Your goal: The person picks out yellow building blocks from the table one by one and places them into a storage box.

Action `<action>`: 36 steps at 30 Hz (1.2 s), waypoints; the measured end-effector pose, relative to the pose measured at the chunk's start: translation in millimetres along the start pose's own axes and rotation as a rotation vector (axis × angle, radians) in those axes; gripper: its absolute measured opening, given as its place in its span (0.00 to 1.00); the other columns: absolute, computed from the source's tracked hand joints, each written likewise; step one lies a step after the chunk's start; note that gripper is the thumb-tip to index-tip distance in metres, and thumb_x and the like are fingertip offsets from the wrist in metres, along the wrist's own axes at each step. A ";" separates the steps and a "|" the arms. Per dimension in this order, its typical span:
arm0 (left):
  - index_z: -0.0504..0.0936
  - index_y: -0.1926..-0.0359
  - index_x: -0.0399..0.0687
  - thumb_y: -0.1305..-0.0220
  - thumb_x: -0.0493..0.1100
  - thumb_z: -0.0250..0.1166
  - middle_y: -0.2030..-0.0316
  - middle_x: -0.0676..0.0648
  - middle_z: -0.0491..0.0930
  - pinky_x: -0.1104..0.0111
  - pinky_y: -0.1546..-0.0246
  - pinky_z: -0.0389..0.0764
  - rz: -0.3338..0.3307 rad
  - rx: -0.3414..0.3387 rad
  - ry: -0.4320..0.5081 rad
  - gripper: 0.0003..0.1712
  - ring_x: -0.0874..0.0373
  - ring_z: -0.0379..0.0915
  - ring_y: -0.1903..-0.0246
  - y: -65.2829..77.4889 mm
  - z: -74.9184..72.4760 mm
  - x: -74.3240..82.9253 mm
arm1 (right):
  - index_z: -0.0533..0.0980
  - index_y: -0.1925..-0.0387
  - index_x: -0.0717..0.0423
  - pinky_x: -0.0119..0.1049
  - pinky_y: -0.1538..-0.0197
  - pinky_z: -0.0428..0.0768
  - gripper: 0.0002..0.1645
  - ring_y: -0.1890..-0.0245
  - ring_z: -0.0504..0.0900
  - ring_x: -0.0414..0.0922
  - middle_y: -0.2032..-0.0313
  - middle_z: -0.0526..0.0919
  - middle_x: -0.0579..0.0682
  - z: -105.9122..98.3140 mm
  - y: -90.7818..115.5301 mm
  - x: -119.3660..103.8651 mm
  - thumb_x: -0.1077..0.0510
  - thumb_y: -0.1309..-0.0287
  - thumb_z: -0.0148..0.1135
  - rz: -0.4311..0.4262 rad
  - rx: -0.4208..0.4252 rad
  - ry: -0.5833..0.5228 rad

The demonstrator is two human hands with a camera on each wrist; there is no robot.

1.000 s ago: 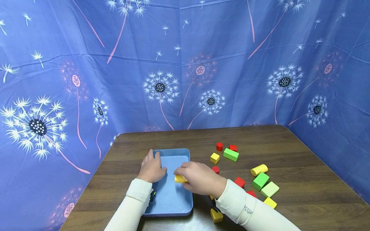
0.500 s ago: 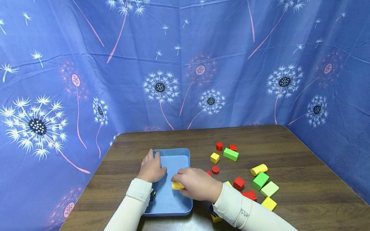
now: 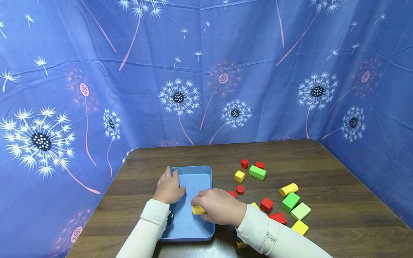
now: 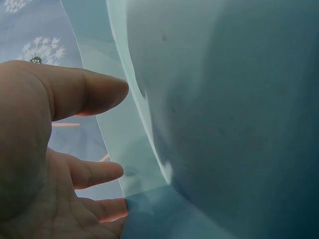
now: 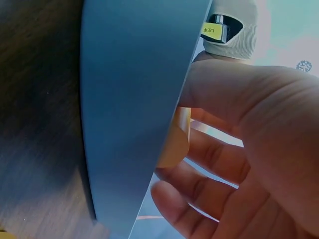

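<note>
A blue tray (image 3: 190, 229) lies on the left half of the table. My left hand (image 3: 169, 189) rests at the tray's left side, its fingers fairly straight; in the left wrist view, the thumb (image 4: 102, 93) and fingertips are right at the tray wall. My right hand (image 3: 221, 206) reaches over the tray's right rim and pinches a yellow cylinder block (image 3: 198, 210) low inside it. The right wrist view shows this block's end (image 5: 174, 148) between thumb and fingers, partly hidden behind the tray's side wall (image 5: 134, 99).
Loose blocks lie right of the tray: a red cube (image 3: 266, 205), a yellow cylinder (image 3: 288, 189), a green block (image 3: 290, 202), a pale green block (image 3: 300, 211), and several more. Some sit partly under the right forearm. A blue patterned cloth (image 3: 206, 71) hangs behind the table.
My right hand has moved slightly left and toward the near side of the tray with the yellow cylinder, then stayed nearly still. My left hand has not moved.
</note>
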State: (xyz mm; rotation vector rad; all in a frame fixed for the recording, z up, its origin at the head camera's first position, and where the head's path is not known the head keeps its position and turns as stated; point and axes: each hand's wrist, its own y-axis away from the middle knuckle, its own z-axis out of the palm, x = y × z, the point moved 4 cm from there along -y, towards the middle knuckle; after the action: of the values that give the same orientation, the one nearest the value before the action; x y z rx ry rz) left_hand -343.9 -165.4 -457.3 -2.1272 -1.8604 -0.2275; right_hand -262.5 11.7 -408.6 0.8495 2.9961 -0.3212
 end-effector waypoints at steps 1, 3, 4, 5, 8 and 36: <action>0.55 0.32 0.32 0.43 0.52 0.63 0.31 0.27 0.40 0.40 0.37 0.51 0.001 0.000 0.001 0.46 0.35 0.39 0.35 0.1 0.0 0.0 | 0.80 0.56 0.45 0.32 0.68 0.80 0.22 0.72 0.72 0.30 0.67 0.80 0.38 0.1 -0.2 0.1 0.55 0.57 0.74 -0.006 0.001 0.004; 0.55 0.32 0.32 0.43 0.52 0.63 0.31 0.27 0.41 0.40 0.37 0.51 0.001 0.000 0.000 0.46 0.35 0.40 0.35 0.3 -0.1 0.2 | 0.80 0.56 0.45 0.33 0.68 0.80 0.22 0.72 0.73 0.30 0.67 0.80 0.38 0.3 -0.6 0.2 0.54 0.57 0.74 -0.014 0.002 0.018; 0.55 0.32 0.32 0.43 0.52 0.63 0.32 0.27 0.41 0.40 0.37 0.52 0.001 0.000 0.001 0.46 0.35 0.40 0.35 0.4 -0.3 0.2 | 0.80 0.56 0.44 0.34 0.68 0.80 0.22 0.72 0.73 0.30 0.67 0.81 0.38 0.9 -0.9 0.4 0.54 0.57 0.74 -0.017 0.000 0.024; 0.55 0.32 0.32 0.43 0.52 0.63 0.32 0.27 0.41 0.40 0.37 0.52 0.002 0.002 0.002 0.46 0.34 0.40 0.35 0.5 -0.5 0.4 | 0.80 0.56 0.44 0.34 0.68 0.80 0.22 0.72 0.73 0.30 0.67 0.81 0.38 1.1 -1.1 0.2 0.53 0.56 0.74 -0.019 -0.003 0.029; 0.55 0.32 0.32 0.44 0.52 0.63 0.32 0.27 0.41 0.40 0.38 0.53 0.003 0.005 0.000 0.46 0.34 0.41 0.35 0.7 -1.4 1.0 | 0.80 0.56 0.44 0.36 0.67 0.80 0.21 0.71 0.74 0.30 0.66 0.82 0.38 1.6 -2.3 -1.0 0.53 0.56 0.74 -0.018 -0.023 0.032; 0.57 0.34 0.30 0.44 0.50 0.63 0.33 0.26 0.45 0.40 0.39 0.55 0.015 0.026 -0.023 0.44 0.33 0.44 0.36 5.6 -8.9 6.1 | 0.82 0.60 0.42 0.29 0.71 0.80 0.16 0.74 0.72 0.29 0.68 0.81 0.37 2.2 -2.4 -6.5 0.56 0.54 0.72 -0.010 -0.031 0.038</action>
State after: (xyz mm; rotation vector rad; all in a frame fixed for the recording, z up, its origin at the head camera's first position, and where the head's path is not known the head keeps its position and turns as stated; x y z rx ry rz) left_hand -336.8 -163.2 -447.6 -2.1344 -1.8487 -0.1747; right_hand -258.3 5.9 -409.9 0.8474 3.0326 -0.2611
